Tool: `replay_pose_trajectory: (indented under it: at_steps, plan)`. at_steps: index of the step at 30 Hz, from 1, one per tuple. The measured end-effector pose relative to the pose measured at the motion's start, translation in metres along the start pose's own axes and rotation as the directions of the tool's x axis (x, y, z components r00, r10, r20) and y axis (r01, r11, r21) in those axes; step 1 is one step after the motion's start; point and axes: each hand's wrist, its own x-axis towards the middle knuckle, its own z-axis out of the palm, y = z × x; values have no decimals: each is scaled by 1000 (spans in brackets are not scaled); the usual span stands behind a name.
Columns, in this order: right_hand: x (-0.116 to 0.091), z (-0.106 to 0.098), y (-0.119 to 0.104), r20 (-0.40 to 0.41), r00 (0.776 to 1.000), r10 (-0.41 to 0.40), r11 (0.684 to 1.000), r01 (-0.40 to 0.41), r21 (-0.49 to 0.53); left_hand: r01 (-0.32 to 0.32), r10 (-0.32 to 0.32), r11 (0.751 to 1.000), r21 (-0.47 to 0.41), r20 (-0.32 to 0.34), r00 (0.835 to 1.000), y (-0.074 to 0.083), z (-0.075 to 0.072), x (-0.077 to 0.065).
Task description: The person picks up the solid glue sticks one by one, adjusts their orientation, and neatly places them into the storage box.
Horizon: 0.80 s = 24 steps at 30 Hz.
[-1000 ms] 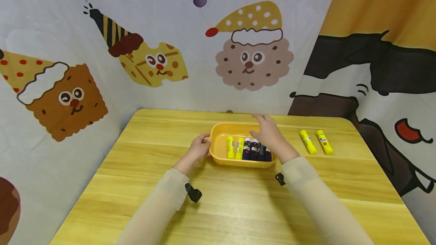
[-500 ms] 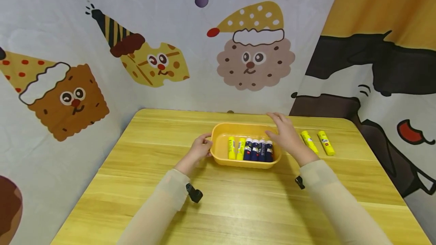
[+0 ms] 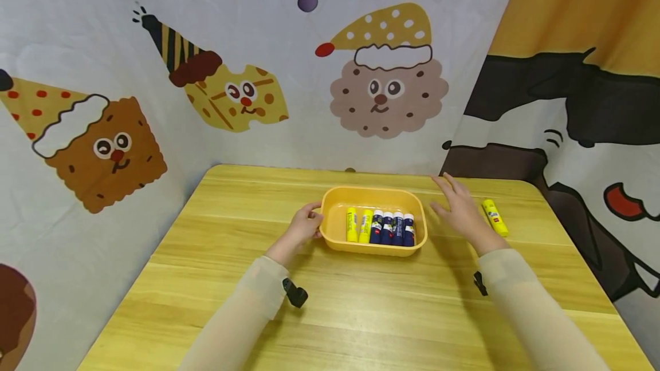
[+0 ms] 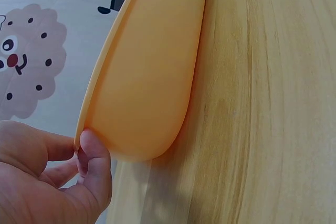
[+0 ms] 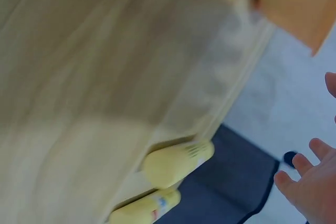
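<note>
My left hand pinches the left rim of a light-orange plastic tray between thumb and fingers, plain to see in the left wrist view. Inside, side by side at the tray's right, lie two yellow glue sticks and several dark-blue sticks with white caps. Right of the tray, my right hand is held over the table, fingers spread and holding nothing. Beyond it lies a yellow glue stick. A second yellow glue stick, mostly hidden by my right hand and wrist in the head view, shows in the right wrist view.
The wooden table meets a cloth backdrop with cartoon prints along its far edge. A small black device sits at my left cuff, and another black device at the right cuff.
My right hand has moved rightward from over the tray to beside it, now covering one of the loose yellow glue sticks. My left hand keeps its hold on the rim.
</note>
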Motion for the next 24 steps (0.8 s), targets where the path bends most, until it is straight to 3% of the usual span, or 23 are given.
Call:
replay_pose_trajectory:
  at_steps: [5,16,24]
  plan:
    - [-4,2,22,28,999,25,996,-22,-92,-2,2,1000,9,-4,1000,-1,0,1]
    - [-10,1,46,127,986,110,988,-94,-124,8,-8,1000,1,-10,1000,-2,0,1]
    - [-11,1,58,197,958,207,974,-184,-131,6,-6,1000,13,-1,1000,2,0,-1]
